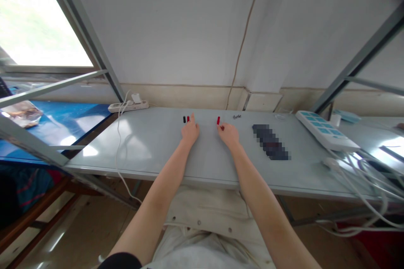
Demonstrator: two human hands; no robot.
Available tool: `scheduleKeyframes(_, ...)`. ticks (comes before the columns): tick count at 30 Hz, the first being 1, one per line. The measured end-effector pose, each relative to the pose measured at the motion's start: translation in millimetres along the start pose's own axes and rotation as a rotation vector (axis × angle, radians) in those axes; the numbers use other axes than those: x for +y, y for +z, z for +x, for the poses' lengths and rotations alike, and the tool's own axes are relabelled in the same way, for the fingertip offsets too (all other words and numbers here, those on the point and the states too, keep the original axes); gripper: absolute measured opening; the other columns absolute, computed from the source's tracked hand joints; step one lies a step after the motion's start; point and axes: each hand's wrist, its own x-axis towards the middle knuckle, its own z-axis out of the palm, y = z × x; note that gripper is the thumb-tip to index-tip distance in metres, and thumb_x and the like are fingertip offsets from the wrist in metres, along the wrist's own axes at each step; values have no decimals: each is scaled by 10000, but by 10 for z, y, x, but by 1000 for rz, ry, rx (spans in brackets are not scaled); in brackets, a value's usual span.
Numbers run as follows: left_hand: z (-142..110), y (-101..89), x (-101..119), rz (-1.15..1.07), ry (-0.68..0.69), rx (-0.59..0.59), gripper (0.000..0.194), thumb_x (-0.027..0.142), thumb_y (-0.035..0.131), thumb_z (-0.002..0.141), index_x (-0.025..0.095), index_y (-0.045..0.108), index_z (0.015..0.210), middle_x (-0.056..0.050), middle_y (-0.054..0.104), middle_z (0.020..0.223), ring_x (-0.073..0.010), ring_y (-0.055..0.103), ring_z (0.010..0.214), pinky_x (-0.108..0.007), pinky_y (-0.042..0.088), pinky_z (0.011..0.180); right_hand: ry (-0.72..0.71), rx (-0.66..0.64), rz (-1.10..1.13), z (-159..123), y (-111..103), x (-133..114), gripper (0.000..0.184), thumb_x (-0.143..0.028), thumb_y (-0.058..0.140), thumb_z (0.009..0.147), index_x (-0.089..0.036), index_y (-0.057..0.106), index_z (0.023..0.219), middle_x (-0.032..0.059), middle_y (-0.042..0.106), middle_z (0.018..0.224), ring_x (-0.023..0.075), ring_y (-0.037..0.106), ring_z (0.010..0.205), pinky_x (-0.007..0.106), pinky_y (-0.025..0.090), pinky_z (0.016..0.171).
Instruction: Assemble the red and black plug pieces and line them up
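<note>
On the grey table, my left hand (190,131) rests with its index finger stretched forward and nothing visible in its grasp. Just beyond its left side stand a small black cylinder (184,119) and a small red cylinder (188,118), side by side. The red one is very close to the fingers, and whether they touch is unclear. Farther right, my right hand (228,133) is closed, its fingertips pinching the lower end of another small red cylinder (218,120). Beyond that hand lies a little cluster of small grey metallic pieces (237,117).
A dark pixelated rectangle (271,142) lies right of my right arm. A large power strip (326,130) with white cables occupies the table's right side. Another power strip (128,106) sits at the back left, its cable crossing the table. Metal frame posts flank both sides.
</note>
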Motion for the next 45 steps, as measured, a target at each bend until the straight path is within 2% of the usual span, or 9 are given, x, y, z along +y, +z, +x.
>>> scheduleKeyframes(3, 41, 6, 13, -216, 41, 72, 308, 214, 364, 833, 189, 481, 1117, -117, 604, 973, -187, 587, 865, -280, 420, 722, -18, 12, 14, 3, 16, 5, 312, -386, 398, 806, -183, 612, 705, 76, 625, 717, 181, 578, 717, 252, 373, 600)
scheduleKeyframes(5, 57, 11, 49, -497, 47, 50, 231, 212, 382, 828, 178, 519, 1009, -72, 619, 849, -130, 586, 723, -241, 423, 657, -38, 26, 59, 12, 33, -1, 307, -389, 398, 806, -180, 604, 716, 72, 623, 718, 176, 574, 713, 251, 372, 610)
scheduleKeyframes(8, 39, 12, 123, -987, -5, -120, 205, 261, 444, 797, 171, 499, 972, 1, 584, 699, -46, 458, 434, -186, 363, 468, -85, 37, 226, 25, 68, -27, 350, -435, 353, 823, -167, 574, 792, 59, 616, 705, 158, 562, 681, 246, 377, 625)
scheduleKeyframes(12, -28, -11, 187, -1357, -2, -338, 267, 332, 548, 721, 168, 499, 925, 32, 547, 654, -16, 385, 360, -160, 267, 379, -118, 17, 475, 18, 102, -75, 514, -570, 194, 824, -172, 513, 765, 30, 573, 604, 141, 535, 606, 244, 387, 617)
scheduleKeyframes(20, -92, -73, 222, -1441, 1, -471, 493, 368, 645, 632, 192, 489, 1065, 7, 602, 742, -17, 435, 401, -160, 254, 383, -111, -8, 894, -13, 69, -174, 514, -679, 261, 741, -206, 363, 565, -37, 390, 440, 85, 360, 390, 218, 326, 421)
scheduleKeyframes(24, -97, -43, 232, -1404, 23, -437, 395, 405, 639, 625, 150, 563, 917, -5, 601, 722, -13, 429, 405, -166, 262, 388, -95, -19, 971, -38, 64, -233, 510, -687, 281, 725, -211, 346, 556, -46, 354, 428, 76, 319, 371, 214, 299, 388)
scheduleKeyframes(29, -93, -20, 246, -1422, 4, -378, 343, 424, 631, 626, 143, 575, 814, 13, 570, 676, -8, 403, 388, -169, 246, 375, -136, 38, 883, -51, 80, -233, 502, -651, 256, 759, -204, 368, 558, -38, 372, 455, 84, 348, 413, 212, 315, 430)
scheduleKeyframes(38, -117, -32, 277, -1507, -118, -396, 321, 438, 643, 609, 144, 526, 667, 67, 425, 484, -11, 368, 372, -164, 231, 381, -205, 172, 610, -110, 8, -252, 521, -592, 193, 814, -187, 449, 611, -5, 462, 534, 103, 412, 510, 213, 335, 524)
scheduleKeyframes(45, -104, -24, 260, -1591, -166, -402, 321, 421, 658, 600, 147, 498, 649, 62, 435, 542, -2, 363, 384, -158, 248, 378, -247, 203, 397, -121, 53, -217, 446, -486, 185, 862, -187, 501, 763, 25, 536, 665, 123, 472, 602, 214, 351, 605)
